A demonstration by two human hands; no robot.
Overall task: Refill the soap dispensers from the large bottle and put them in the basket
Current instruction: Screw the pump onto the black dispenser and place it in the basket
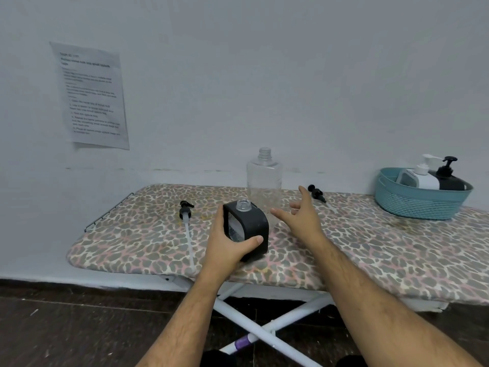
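My left hand (227, 242) grips a black square soap dispenser (251, 223) standing on the leopard-print board; its neck is uncapped. Behind it stands the large clear bottle (264, 178), also uncapped and looking nearly empty. My right hand (301, 215) hovers open just right of the dispenser, fingers spread, close to the large bottle's base. One black pump head with a long tube (186, 215) lies left of the dispenser. A second pump head (316, 193) lies behind my right hand. A teal basket (420, 205) at the far right holds a white dispenser (420, 178) and a black one (449, 178).
The ironing board (370, 250) stands against a pale wall, with its front edge near me and its rounded end at the left. White crossed legs (267, 324) show below. A printed sheet (92, 96) is taped to the wall at upper left.
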